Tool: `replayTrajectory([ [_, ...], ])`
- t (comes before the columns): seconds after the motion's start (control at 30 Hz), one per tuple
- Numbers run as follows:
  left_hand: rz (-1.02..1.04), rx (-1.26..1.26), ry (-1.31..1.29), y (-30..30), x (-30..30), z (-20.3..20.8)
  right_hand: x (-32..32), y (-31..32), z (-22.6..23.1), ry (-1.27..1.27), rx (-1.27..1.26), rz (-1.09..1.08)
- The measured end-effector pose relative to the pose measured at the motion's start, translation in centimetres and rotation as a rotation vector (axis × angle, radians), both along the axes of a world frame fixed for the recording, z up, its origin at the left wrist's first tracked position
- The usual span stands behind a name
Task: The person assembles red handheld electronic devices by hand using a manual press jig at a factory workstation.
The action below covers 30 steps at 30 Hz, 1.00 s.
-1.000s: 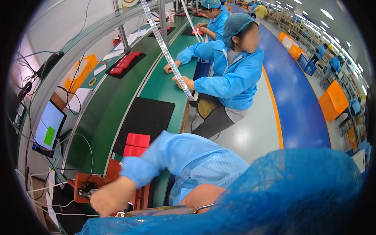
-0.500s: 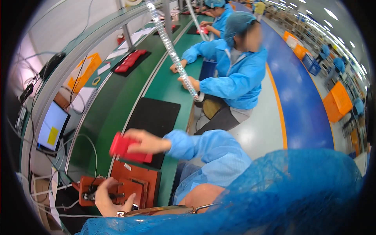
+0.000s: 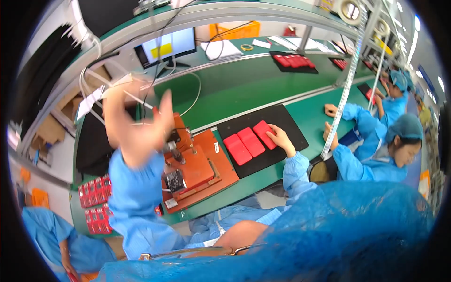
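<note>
Three red rectangular cases lie in a row on a black mat on the green bench. My right hand has its fingers and thumb on the rightmost red case; the left case and the middle case lie beside it, untouched. My left hand is raised and smeared by motion, thumb and fingers apart, near the back left of an orange-brown clamp fixture. Nothing shows in that hand. A small black square piece sits at the fixture's front left.
Red circuit-board panels lie at the bench's left end. Behind stand a monitor with loose cables and an orange bin. A shiny upright post rises between me and a seated co-worker. Another person is at lower left.
My view has swung left. The red cases my right hand carried now lie on the mat, that hand still on one. My left hand has risen off the fixture's clamp area.
</note>
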<state>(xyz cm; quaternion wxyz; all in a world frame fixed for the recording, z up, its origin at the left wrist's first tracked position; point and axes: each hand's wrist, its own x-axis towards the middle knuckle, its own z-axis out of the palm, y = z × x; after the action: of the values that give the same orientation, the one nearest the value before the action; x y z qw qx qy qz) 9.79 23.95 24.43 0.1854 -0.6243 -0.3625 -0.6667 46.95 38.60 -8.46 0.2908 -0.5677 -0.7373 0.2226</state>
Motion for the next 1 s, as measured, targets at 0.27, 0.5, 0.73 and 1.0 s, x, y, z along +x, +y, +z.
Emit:
replayTrajectory([
  [0.27, 0.176, -0.374, 0.023, 0.1, -9.6, -8.1, -0.6, -6.9, 6.1, 0.054, 0.123, 0.052],
  [0.5, 0.951, -1.178, 0.046, -21.5, -8.3, -31.5, 3.4, -10.5, 7.4, 0.141, -0.13, 0.179],
  [0.73, 1.069, -1.117, 0.32, -21.0, -11.8, -33.0, -13.7, -8.7, 17.9, 0.107, 0.214, 0.765],
  [1.0, -0.268, -0.974, -0.95, -23.5, -3.0, -24.4, -20.6, -20.6, 11.1, 0.398, -0.023, 1.112],
])
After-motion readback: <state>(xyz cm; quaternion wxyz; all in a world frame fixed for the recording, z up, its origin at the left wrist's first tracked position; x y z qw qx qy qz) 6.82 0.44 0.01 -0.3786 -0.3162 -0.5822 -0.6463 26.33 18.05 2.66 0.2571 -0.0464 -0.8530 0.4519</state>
